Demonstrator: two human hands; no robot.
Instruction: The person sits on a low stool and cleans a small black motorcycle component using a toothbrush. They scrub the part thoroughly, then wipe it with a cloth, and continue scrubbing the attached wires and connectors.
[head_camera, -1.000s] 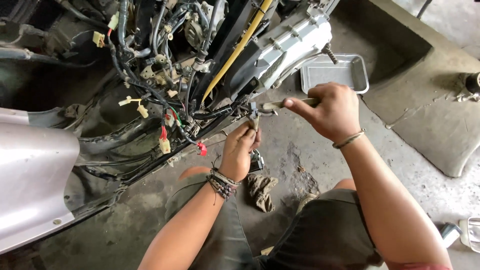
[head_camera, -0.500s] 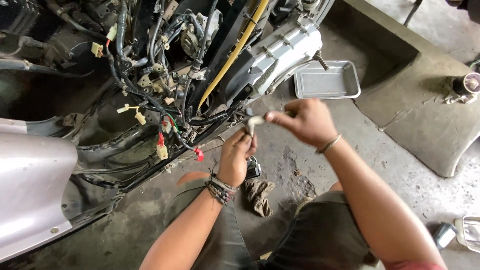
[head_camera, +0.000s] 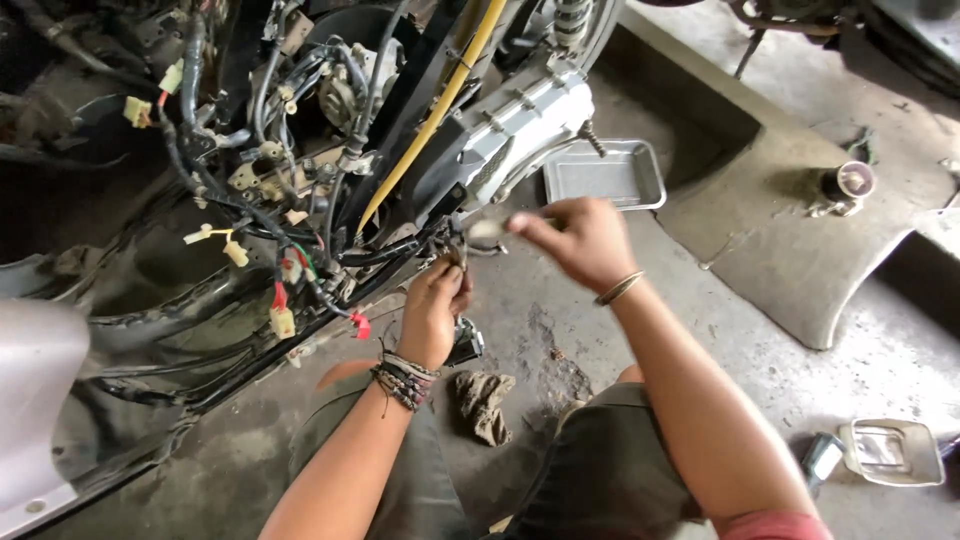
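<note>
Since the earlier frame the right hand (head_camera: 578, 240) has swung a little further left along the underside of the stripped motorcycle, and the small metal tool (head_camera: 487, 232) pinched in its fingertips is now smeared by motion — what kind of tool it is cannot be told. Its fingers are pressed together on the tool's shaft. That tool sits just below the silver engine cover (head_camera: 510, 130), right above the left hand.

Left hand (head_camera: 432, 310) is raised under the black frame rail, fingers curled around a small dark fitting (head_camera: 458, 262) among the wiring; the grip looks closed, though what exactly it pinches is hidden by the fingers. Woven bracelets circle that wrist, a thin bangle the other.

Containers — a shallow metal tray (head_camera: 650, 190) lies on the concrete just behind the right hand, beside the engine cover, and shows only its bare grey bottom. Farther right a small round can (head_camera: 850, 182) stands on a dark floor mat; its contents cannot be made out. Near the lower right corner a clear, square plastic tub (head_camera: 890, 452) rests on the floor, with something pale inside, too unclear to name.

A crumpled rag (head_camera: 483, 403) lies on the floor between the knees. A yellow cable (head_camera: 440, 105) runs diagonally through the frame.
</note>
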